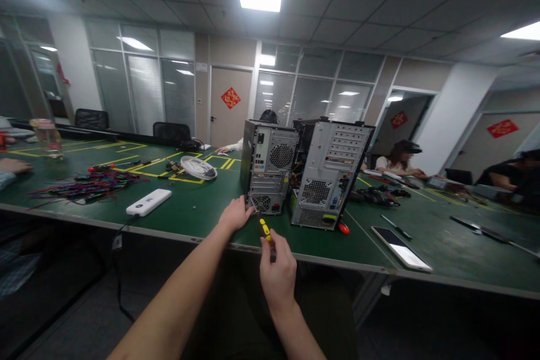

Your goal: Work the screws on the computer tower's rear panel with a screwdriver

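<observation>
Your right hand [279,270] is gripping a yellow-and-black screwdriver [265,227], with thumb and fingers closing round its handle. The shaft is pointing up and away from you, toward the low part of the near PC's back; the tip is too blurred to tell whether it is touching a screw. Your left hand [234,216] is lying against the lower left corner of that PC [274,180], its thumb reaching toward the small fan grille [260,203]. Its other fingers are partly hiding, so you cannot tell whether they are gripping or only resting.

The PC is standing upright near the front edge of the green table [219,191], its back facing you. Just to its right, a second PC [314,180] is standing with its back turned your way too, and a red handle [343,228] is showing by its base. Farther right, a phone [400,248] is lying near the edge, with a slim tool [396,226] beside it and black cables [382,196] bunching behind.

On your left, a white power bank [149,202] is lying near the edge, coloured wires [95,183] are sprawling beyond it, and a white round grille [198,168] is sitting farther back. A co-worker's hand [230,148] is resting across the table.
</observation>
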Tool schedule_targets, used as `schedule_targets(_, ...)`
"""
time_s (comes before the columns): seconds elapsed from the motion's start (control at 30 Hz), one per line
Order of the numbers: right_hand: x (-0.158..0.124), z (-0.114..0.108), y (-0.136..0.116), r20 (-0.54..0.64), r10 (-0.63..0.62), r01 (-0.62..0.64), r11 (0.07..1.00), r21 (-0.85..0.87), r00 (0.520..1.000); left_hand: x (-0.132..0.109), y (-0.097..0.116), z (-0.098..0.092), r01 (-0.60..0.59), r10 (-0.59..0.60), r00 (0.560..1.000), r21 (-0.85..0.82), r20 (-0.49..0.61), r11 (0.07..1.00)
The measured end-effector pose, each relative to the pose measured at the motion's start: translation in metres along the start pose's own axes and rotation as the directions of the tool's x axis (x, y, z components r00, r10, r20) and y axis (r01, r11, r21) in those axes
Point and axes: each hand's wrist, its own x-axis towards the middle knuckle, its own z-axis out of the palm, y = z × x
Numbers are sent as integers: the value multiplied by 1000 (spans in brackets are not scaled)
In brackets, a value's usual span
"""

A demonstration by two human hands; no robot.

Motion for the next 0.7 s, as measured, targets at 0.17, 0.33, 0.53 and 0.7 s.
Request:
schedule_targets(0.17, 0, -1, 1, 2, -21, 21, 999, -33, 1000, 0, 1, -1, -1, 1, 1000, 6, 15, 1000)
schedule_targets(0.33, -2, 0, 4, 24, 23, -22, 999, -45, 999, 0, 1, -1, 1, -1, 1000, 18, 11, 1000)
schedule_targets(0.53, 0, -1, 3, 19, -32, 33, 999, -38, 999, 0, 1, -2, 2, -2, 1000, 12, 16, 1000)
schedule_targets(0.7, -1, 0, 3, 19, 40, -39, 997, -67, 999, 0, 2, -2, 2, -3, 1000, 20, 22, 1000)
